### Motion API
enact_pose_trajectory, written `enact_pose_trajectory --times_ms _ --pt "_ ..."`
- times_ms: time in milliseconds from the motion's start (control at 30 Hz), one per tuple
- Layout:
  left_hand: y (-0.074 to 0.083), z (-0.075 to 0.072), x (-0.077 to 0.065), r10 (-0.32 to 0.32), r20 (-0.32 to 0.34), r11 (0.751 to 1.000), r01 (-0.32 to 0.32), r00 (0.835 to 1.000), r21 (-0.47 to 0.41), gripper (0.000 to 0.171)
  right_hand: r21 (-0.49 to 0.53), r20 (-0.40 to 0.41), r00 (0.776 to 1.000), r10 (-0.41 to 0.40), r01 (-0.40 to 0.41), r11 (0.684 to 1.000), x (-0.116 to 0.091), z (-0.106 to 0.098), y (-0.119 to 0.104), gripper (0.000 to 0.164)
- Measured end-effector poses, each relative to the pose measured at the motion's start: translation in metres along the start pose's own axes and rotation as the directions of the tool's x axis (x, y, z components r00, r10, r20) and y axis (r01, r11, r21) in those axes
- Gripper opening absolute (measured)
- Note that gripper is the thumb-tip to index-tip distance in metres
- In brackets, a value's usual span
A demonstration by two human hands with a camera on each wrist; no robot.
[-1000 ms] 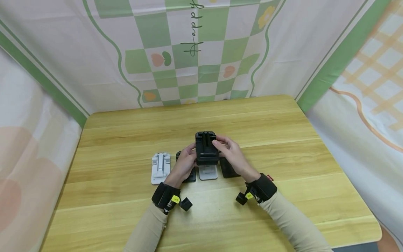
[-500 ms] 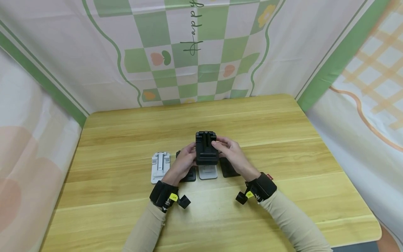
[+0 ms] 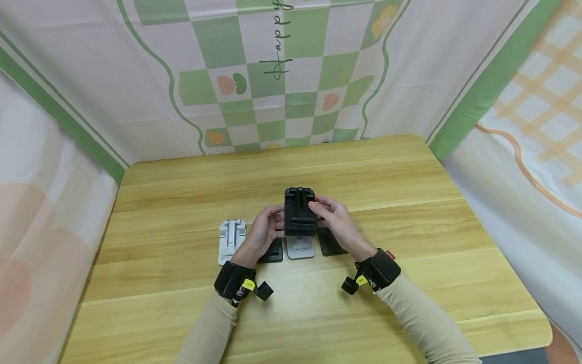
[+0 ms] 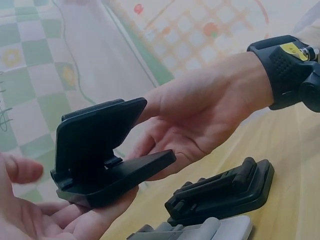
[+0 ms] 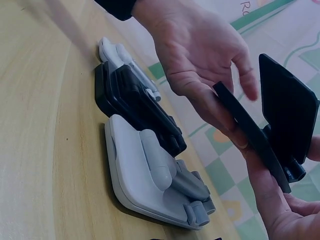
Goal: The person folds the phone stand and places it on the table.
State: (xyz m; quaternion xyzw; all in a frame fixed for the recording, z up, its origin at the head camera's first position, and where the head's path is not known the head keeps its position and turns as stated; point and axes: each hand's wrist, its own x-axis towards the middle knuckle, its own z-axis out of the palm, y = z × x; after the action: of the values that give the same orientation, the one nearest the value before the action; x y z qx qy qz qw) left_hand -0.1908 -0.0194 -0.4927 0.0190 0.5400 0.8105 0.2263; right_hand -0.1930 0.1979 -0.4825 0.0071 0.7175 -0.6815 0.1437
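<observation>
A black folding phone stand (image 3: 300,215) is held up above the table between both hands. In the left wrist view its panel (image 4: 92,135) stands hinged apart from its base (image 4: 132,172), making a V. My left hand (image 3: 260,233) supports the base from below with extended fingers, its thumb lifted away from the stand. My right hand (image 3: 337,222) pinches the stand's right side, with the thumb on the panel and fingers farther round. Below lie folded phone stands in a row: a white one (image 3: 232,240), a black one (image 3: 273,253), a grey-white one (image 3: 300,248) and another black one (image 3: 331,242).
The row of folded stands rests on a wooden table (image 3: 291,313). A patterned curtain (image 3: 309,76) hangs behind the table's far edge, and more cloth hangs at both sides. Each wrist wears a black strap (image 3: 235,283) with a small camera.
The left hand's fingers have loosened and opened out, and that hand has shifted slightly left. The held phone stand has moved slightly right and away from me.
</observation>
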Motion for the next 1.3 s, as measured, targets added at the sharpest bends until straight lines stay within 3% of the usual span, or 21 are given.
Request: enact_pose_trajectory --times_ms 233,1300 --pt "0.0017 0.0045 0.0005 -0.036 -0.097 0.995 0.045 0.995 0.088 0.052 -0.002 0.009 1.0 0.006 -0.006 1.0 -0.0013 -0.0002 -0.0011 0.066" --pt "-0.0054 0.003 0.0008 -0.007 -0.09 0.995 0.016 0.996 0.099 0.041 0.002 -0.011 1.0 0.011 -0.011 1.0 0.0013 0.0032 0.0049 0.06"
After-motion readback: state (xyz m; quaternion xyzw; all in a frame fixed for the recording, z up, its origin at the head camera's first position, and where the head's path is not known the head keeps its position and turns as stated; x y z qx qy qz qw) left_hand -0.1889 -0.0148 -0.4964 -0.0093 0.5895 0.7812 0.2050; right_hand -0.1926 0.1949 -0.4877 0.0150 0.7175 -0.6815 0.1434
